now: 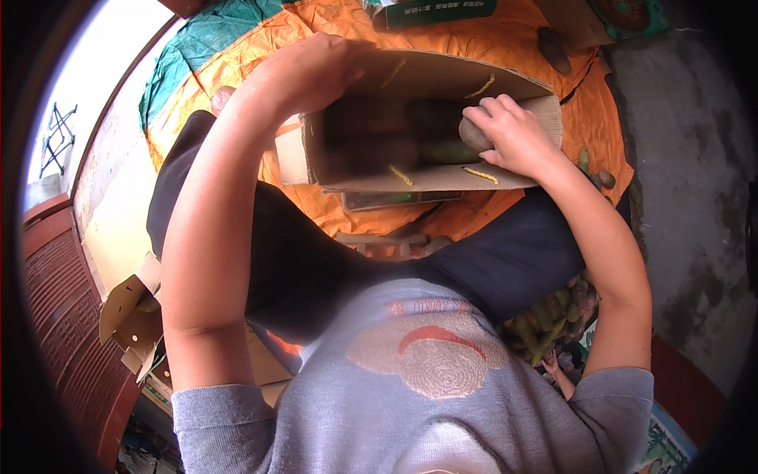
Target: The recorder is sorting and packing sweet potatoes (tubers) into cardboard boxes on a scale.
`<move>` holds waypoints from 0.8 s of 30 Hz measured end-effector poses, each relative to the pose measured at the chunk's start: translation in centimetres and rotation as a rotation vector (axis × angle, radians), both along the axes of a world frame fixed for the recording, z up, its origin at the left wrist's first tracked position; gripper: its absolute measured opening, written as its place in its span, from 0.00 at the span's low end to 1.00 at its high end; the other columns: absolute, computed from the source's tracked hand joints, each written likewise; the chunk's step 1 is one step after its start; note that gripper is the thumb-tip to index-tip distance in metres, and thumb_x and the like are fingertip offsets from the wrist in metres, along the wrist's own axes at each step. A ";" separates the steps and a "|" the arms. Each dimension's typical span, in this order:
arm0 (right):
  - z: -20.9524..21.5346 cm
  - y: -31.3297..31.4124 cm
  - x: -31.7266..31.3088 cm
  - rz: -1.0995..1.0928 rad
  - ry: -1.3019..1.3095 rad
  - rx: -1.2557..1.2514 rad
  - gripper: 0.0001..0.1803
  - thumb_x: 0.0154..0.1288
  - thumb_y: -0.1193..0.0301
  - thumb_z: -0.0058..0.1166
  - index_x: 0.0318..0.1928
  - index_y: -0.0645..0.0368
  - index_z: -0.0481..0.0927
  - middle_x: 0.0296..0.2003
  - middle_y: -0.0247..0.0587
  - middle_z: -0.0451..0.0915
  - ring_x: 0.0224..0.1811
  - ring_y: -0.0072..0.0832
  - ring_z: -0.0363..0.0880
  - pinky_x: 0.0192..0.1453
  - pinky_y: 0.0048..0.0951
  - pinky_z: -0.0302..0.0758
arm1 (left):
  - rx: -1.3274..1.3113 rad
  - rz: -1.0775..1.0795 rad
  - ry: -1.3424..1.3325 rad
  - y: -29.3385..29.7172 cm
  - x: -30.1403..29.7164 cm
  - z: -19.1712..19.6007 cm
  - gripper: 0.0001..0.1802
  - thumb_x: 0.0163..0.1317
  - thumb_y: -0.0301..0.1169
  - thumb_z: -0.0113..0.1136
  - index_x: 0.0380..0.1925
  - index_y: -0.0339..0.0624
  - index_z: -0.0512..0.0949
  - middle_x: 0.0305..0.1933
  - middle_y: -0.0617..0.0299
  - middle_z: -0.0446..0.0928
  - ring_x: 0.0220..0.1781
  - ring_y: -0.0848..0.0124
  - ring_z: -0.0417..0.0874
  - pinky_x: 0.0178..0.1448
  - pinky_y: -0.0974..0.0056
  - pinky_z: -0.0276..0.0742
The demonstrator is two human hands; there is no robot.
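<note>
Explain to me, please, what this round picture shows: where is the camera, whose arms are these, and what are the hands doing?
The camera sits on a person's head and looks down, so the picture is round and bent at its edges. Both bare arms belong to that person, who sits over an orange sheet spread on the ground. In front lies an open cardboard box. The left hand grips the box's far left edge. The right hand holds a dark, rounded thing, perhaps a fruit, at the box's right end; its fingers are closed round it. Inside the box lie dark and green things, too blurred to name. A heap of greenish fruit or vegetables lies by the right elbow.
</note>
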State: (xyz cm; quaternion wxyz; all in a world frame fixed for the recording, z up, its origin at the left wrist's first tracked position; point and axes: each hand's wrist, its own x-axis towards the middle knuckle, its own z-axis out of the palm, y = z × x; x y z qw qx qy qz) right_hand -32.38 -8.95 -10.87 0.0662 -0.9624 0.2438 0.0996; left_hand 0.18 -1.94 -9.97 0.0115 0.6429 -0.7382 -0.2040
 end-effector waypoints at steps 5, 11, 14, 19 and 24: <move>-5.1 -0.4 2.0 0.080 0.405 0.091 0.39 0.52 0.73 0.69 0.66 0.51 0.70 0.59 0.42 0.74 0.62 0.42 0.73 0.65 0.41 0.74 | -0.013 0.010 0.008 0.0 0.2 -0.6 0.22 0.71 0.35 0.53 0.65 0.52 0.72 0.46 0.46 0.82 0.51 0.48 0.82 0.57 0.48 0.78; -0.5 0.3 -2.0 -0.137 -0.005 0.154 0.31 0.63 0.73 0.60 0.67 0.49 0.70 0.60 0.41 0.76 0.62 0.41 0.75 0.62 0.41 0.76 | -0.025 -0.013 0.065 0.1 -0.3 -0.2 0.23 0.71 0.34 0.53 0.66 0.52 0.71 0.47 0.46 0.82 0.51 0.47 0.82 0.57 0.47 0.77; 5.8 2.2 -4.9 -0.365 -0.392 0.013 0.26 0.64 0.74 0.60 0.63 0.53 0.75 0.57 0.45 0.80 0.57 0.41 0.81 0.60 0.38 0.77 | -0.037 -0.020 0.077 0.4 0.1 0.0 0.23 0.72 0.34 0.53 0.66 0.53 0.70 0.48 0.46 0.82 0.52 0.47 0.82 0.58 0.47 0.77; 9.3 6.6 -17.6 -0.815 -0.908 -0.391 0.19 0.72 0.78 0.52 0.61 0.66 0.73 0.53 0.48 0.82 0.49 0.29 0.84 0.57 0.30 0.78 | -0.058 -0.024 0.093 0.7 0.2 -0.3 0.25 0.73 0.36 0.52 0.69 0.57 0.68 0.54 0.46 0.81 0.56 0.48 0.81 0.62 0.48 0.76; 0.8 14.0 -34.0 -1.161 -0.833 -0.200 0.21 0.72 0.80 0.49 0.64 0.64 0.71 0.53 0.50 0.80 0.42 0.25 0.80 0.52 0.25 0.76 | -0.144 0.039 0.136 1.5 0.1 0.1 0.24 0.71 0.37 0.54 0.67 0.54 0.70 0.55 0.47 0.80 0.58 0.47 0.80 0.63 0.49 0.75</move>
